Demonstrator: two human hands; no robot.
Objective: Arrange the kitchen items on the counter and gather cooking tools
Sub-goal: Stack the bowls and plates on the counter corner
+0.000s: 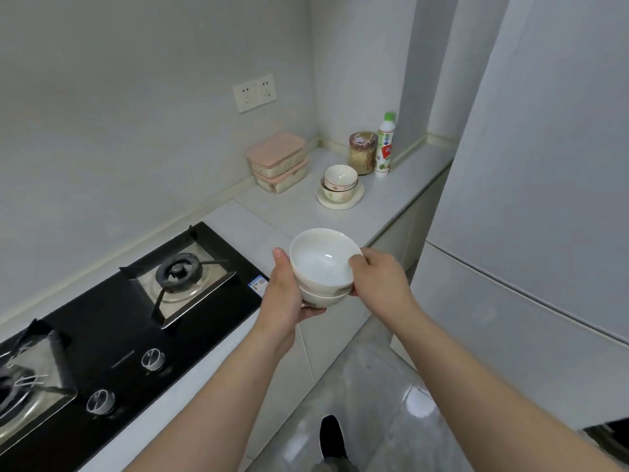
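Two white bowls (323, 264) are nested one in the other and held in the air above the counter's front edge. My left hand (284, 294) cups the stack from below and the left, thumb against the rim. On the right side my right hand (379, 275) grips the upper bowl's rim. Further back on the counter (272, 212) stand two more stacked bowls (339, 182) on a pale plate (340, 202).
A black gas stove (129, 315) with two burners fills the counter's left part. Two stacked pink-lidded containers (277, 163) sit by the wall, with a jar (362, 153) and a green-capped bottle (384, 144) in the corner. A tall fridge (531, 199) stands on the right.
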